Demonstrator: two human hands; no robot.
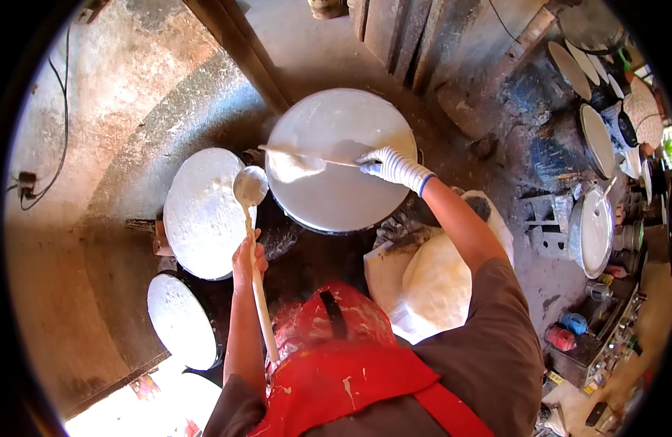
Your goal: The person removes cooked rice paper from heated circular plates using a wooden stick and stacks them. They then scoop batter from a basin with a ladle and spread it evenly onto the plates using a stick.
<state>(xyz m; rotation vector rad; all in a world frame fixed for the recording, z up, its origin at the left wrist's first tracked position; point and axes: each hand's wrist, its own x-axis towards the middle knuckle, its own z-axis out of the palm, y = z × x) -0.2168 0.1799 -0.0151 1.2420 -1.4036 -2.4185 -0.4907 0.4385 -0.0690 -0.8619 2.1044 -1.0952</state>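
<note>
Here in the head view, the right hand, in a striped glove, has its fingers closed on one end of a thin stick, which stretches leftward across the big round pale-topped vessel. Whether it touches that surface is hard to say from above! Over on the left, the bare left hand grips a long-handled ladle, bowl up front between the big vessel and a rough white-topped vessel. Another white-topped vessel sits nearer, and a splashed red apron fills the foreground.
</note>
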